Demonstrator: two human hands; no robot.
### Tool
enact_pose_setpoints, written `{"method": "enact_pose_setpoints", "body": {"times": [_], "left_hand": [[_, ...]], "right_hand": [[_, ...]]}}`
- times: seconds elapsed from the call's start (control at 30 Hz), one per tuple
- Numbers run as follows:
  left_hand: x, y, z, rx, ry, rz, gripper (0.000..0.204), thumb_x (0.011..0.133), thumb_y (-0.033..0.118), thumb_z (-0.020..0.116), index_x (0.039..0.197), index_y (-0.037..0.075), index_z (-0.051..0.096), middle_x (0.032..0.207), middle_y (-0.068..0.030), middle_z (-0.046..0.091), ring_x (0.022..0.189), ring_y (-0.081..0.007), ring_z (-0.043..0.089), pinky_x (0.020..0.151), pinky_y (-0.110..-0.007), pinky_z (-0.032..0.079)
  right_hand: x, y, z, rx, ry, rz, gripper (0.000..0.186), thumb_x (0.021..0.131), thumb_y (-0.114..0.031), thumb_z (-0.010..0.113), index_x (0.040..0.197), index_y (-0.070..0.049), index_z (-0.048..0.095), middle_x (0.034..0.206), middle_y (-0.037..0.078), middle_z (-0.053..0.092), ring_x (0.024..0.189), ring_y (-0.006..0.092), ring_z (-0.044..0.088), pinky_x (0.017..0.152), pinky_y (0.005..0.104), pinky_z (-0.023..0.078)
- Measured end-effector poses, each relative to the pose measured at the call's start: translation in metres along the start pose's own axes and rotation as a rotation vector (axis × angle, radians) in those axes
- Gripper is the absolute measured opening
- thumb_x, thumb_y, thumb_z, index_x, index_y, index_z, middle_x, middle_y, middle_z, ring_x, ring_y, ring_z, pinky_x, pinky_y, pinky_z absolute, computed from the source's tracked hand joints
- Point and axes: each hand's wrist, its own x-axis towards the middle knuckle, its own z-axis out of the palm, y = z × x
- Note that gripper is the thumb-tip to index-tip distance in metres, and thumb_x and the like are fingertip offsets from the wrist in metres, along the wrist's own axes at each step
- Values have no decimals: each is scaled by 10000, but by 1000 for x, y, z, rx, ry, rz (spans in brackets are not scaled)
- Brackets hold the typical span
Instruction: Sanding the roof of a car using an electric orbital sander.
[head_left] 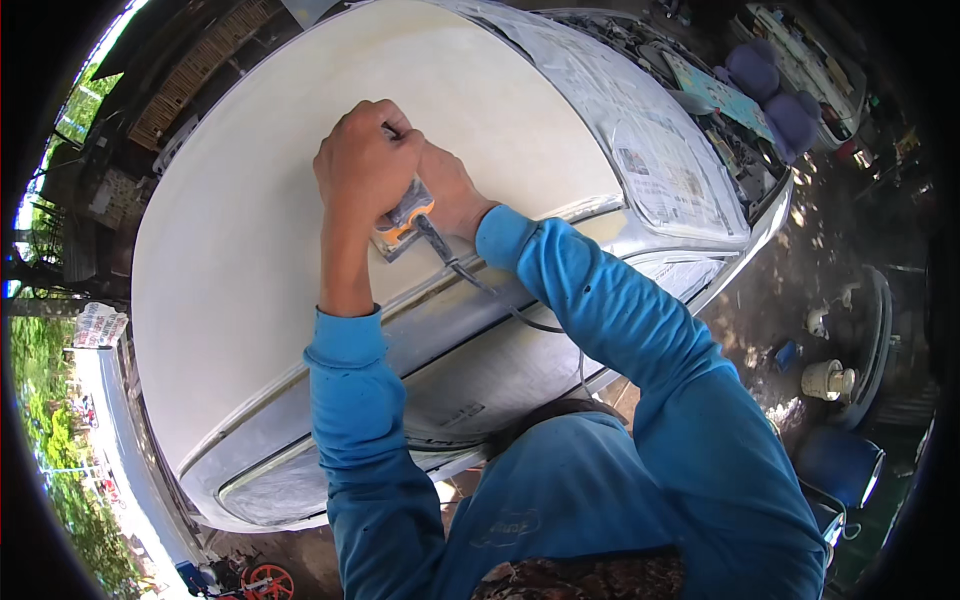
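Note:
A dusty orange and dark grey power sander [404,222] rests on the pale, matte roof [260,230] of a car, close to the roof's near edge. My left hand [362,160] is closed over the top of the sander, covering most of its body. Beside and partly behind it, my right hand [452,188] also grips the tool, its fingers mostly hidden. From the sander's near end a dark power cord [470,277] runs past my right forearm and down the car's side.
Paper sheets [650,165] mask the car's glass on the right. Beyond stand purple rounded seats [775,90] and a cluttered light-blue board [715,95]. A white bucket [822,380] and a blue container [838,465] are on the floor at right. A red wheel [268,582] shows at lower left.

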Motion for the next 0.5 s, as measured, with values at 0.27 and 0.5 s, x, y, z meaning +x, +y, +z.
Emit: {"method": "enact_pose_setpoints", "body": {"times": [0.27,0.5], "left_hand": [[-37,-69,-53,6,80,-157,142,821,235,664,874,110,703,934,-81,732,894,-305,698,822,-416,530],[-52,-79,-71,6,68,-276,154,831,231,642,883,103,708,922,-87,738,892,-301,702,828,-411,527]], "right_hand": [[12,-54,81,91,-41,-80,826,632,-303,890,1246,31,451,1159,194,604,1112,376,621,915,440,549],[10,-76,95,37,-98,-135,921,619,-343,913,1302,51,438,1151,189,598,1132,376,608,1049,508,442]]}}
